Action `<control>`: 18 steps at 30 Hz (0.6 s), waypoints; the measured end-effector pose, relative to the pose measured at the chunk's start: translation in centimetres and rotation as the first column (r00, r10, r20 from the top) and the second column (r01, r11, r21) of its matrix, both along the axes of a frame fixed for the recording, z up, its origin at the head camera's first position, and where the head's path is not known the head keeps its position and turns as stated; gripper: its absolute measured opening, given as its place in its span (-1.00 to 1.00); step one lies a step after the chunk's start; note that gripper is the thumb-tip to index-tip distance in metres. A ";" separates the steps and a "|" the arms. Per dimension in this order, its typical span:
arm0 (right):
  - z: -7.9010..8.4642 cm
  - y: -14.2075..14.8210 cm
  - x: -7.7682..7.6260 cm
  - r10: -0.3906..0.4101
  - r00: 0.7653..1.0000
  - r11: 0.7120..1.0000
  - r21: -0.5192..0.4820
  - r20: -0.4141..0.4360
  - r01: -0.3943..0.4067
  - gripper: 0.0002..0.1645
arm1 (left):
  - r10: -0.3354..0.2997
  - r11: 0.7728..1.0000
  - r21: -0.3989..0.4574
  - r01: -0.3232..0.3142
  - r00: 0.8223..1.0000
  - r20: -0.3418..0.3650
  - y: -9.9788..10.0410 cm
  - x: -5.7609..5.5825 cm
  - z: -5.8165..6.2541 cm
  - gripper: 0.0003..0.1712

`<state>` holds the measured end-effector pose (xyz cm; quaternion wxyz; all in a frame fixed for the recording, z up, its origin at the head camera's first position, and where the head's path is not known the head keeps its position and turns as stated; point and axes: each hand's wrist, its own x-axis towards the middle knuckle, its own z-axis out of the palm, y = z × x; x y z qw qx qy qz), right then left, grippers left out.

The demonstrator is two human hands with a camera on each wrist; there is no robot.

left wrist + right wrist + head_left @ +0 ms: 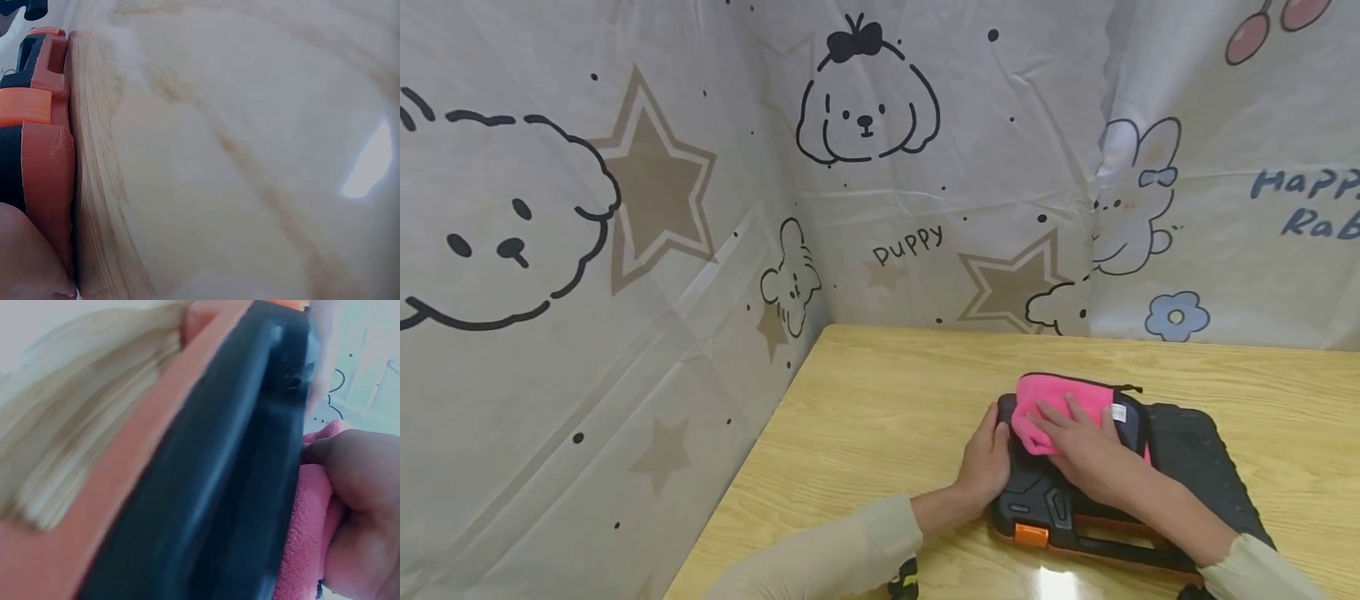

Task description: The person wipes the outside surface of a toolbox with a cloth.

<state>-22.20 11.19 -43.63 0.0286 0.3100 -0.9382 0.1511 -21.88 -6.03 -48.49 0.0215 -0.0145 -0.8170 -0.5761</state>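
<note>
A black plastic carry case (1195, 458) with an orange latch (1032, 535) and a front handle lies flat on the wooden table. Its lower side (49, 181) looks reddish-orange in the left wrist view. At the case's left edge my left hand (988, 462) holds on, the thumb near the top rim. A pink plush cloth (1048, 396) with dark edging and a white tag covers part of the case's top. Over it, my right hand (1090, 454) presses down with fingers spread. In the right wrist view the pink cloth (303, 537) bunches beneath that hand.
The light wood table (850, 417) reaches back to a hanging sheet (925, 208) printed with cartoon animals and stars. Another sheet wall (550, 375) runs along the table's left side.
</note>
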 end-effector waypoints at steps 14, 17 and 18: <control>-0.5 4.9 0.5 -0.103 0.993 0.995 -0.001 0.053 0.103 -0.26 | 0.003 1.000 0.015 -0.003 0.999 0.037 0.1 0.0 0.0 -0.41; -0.6 6.0 0.6 -0.113 0.992 0.994 -0.002 0.054 0.114 -0.23 | -0.003 1.000 0.017 0.002 0.999 0.040 0.1 0.0 0.1 -0.40; -0.7 6.3 0.5 -0.118 0.991 0.993 -0.006 0.056 0.118 -0.22 | -0.004 1.000 0.016 0.004 0.999 0.040 0.0 0.0 0.1 -0.40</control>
